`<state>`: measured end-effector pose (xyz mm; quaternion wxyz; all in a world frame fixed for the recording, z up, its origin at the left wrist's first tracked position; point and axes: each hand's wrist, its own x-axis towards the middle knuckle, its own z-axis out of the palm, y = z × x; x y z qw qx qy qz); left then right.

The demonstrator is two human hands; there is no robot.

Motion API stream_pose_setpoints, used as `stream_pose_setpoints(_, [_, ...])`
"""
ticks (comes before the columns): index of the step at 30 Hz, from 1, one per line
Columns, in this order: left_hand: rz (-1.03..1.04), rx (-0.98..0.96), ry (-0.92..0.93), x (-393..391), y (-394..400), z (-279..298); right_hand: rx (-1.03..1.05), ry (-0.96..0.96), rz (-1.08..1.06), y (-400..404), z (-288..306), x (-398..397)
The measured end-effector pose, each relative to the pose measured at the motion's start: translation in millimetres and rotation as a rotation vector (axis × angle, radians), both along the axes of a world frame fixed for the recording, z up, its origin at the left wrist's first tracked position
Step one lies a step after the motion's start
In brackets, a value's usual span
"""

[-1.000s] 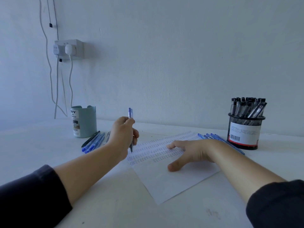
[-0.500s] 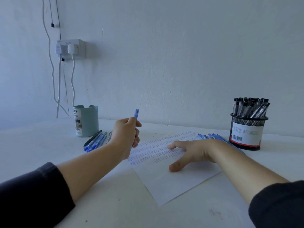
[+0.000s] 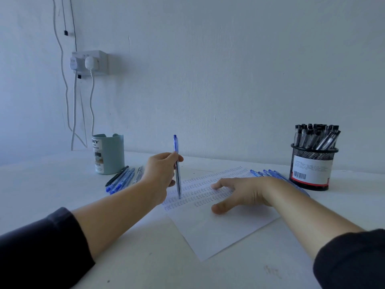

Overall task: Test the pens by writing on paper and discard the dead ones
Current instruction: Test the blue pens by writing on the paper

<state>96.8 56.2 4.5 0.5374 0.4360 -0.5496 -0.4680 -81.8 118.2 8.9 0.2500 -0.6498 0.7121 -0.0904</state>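
A blue pen [image 3: 176, 163] is pinched nearly upright by the left hand [image 3: 161, 174], its tip down at the written rows of the paper [image 3: 218, 226]. The paper is pressed to the bench [image 3: 145, 263] by the flat, spread right hand [image 3: 241, 191].

Upright blue pen [image 3: 177, 167], tip seemingly on scribble-rowed white paper [image 3: 218, 228].

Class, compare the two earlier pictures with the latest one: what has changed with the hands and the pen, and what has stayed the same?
The left hand has swung the blue pen back upright after tilting it, and now holds more of its barrel clear of the fingers, its tip near the rows of marks on the paper. The right hand still lies flat on the sheet. Both pen holders and the loose pens have not moved.
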Motion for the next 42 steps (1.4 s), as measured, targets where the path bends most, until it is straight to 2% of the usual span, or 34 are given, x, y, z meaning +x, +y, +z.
stream_pose_setpoints(3, [-0.026,0.011,0.064,0.2,0.4,-0.8,-0.095,-0.064,-0.011,-2.5,-1.4,3.0])
stream_pose_setpoints(9, [-0.089,-0.03,0.029,-4.8,0.3,-5.1,-0.401,-0.243,0.023,-8.9,2.3,19.8])
stream_pose_setpoints(11, [-0.126,-0.036,0.031,-5.1,0.1,-4.8,-0.5,-0.241,0.027,-12.8,2.5,24.5])
stream_pose_setpoints(13, [-0.18,-0.059,-0.045,-2.7,-2.0,-4.5,-0.591,-0.183,-0.022,-16.1,1.8,24.8])
stream_pose_setpoints(15, [-0.165,-0.161,-0.294,2.4,-10.2,-5.6,-0.661,-0.114,-0.12,-18.0,1.1,18.3])
stream_pose_setpoints(17, [-0.066,-0.319,-0.669,9.5,-23.2,-6.9,-0.695,-0.027,-0.265,-19.5,-0.4,3.8])
stream_pose_setpoints(19, [0.047,-0.384,-0.956,16.9,-34.8,-8.1,-0.676,0.129,-0.418,-17.9,-2.8,-12.9])
stream_pose_setpoints(23, [0.201,-0.268,-1.31,29.6,-48.5,-11.2,-0.532,0.565,-0.558,-3.6,-4.6,-32.6])
stream_pose_setpoints(25, [0.206,-0.214,-1.377,31.5,-49.5,-11.1,-0.459,0.657,-0.582,2.9,-4.0,-37.4])
stream_pose_setpoints(28, [0.223,-0.167,-1.395,32.3,-51.1,-9.3,-0.372,0.691,-0.631,5.2,-3.1,-40.6])
stream_pose_setpoints(32, [0.223,-0.147,-1.328,36.2,-58.2,-9.5,-0.292,0.694,-0.659,6.8,-3.8,-38.3])
stream_pose_setpoints(37, [0.19,-0.16,-1.102,49.4,-73.3,-7.1,-0.342,0.694,-0.546,0.8,-6.4,-35.9])
stream_pose_setpoints(39, [0.154,-0.153,-0.951,55.4,-72.9,-3.0,-0.378,0.522,-0.395,-2.9,-7.6,-32.0])
stream_pose_setpoints(42, [0.164,-0.158,-0.911,63.8,-74.4,-0.3,-0.326,0.049,-0.209,-3.4,-4.7,-19.9])
